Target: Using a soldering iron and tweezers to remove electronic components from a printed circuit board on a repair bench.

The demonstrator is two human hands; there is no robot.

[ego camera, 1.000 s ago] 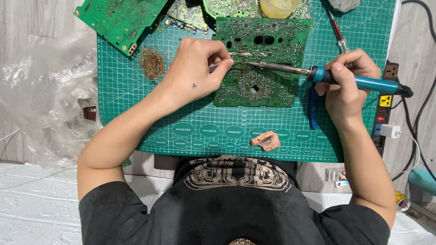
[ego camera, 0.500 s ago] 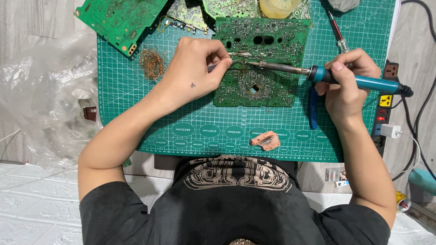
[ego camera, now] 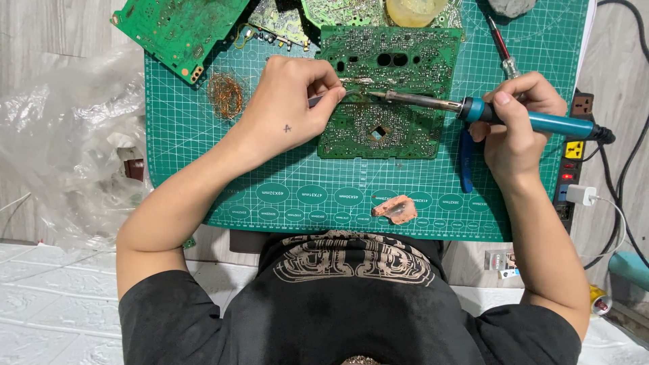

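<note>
1. Head view, the setting: a green cutting mat (ego camera: 203, 155) with a printed grid covers the bench, crumpled clear plastic (ego camera: 67, 135) lies off its left edge and a power strip (ego camera: 574, 155) runs along the right.
2. Same view, the hands: the right hand (ego camera: 517, 125) is clenched around the blue handle of a soldering iron (ego camera: 473, 108), tip down on the circuit board (ego camera: 389, 94) that lies flat mid-mat. The left hand (ego camera: 287, 108) rests at the board's left edge, fingers pinched on something thin and metal – tweezers maybe, too small to tell.
3. Handling, my guess: the board is light and stiff but the parts on it are fragile – take it by the bare edges. The iron is rigid and hot up front, so handle only.
4. Count: one iron, one board being worked, at least three more boards at the top of the mat, counting the tilted green board (ego camera: 179, 27) top left, one tangle of copper wire (ego camera: 226, 94), one pink lump (ego camera: 395, 208) near the front edge, one screwdriver (ego camera: 500, 44), one yellowish tub (ego camera: 414, 10).
</note>
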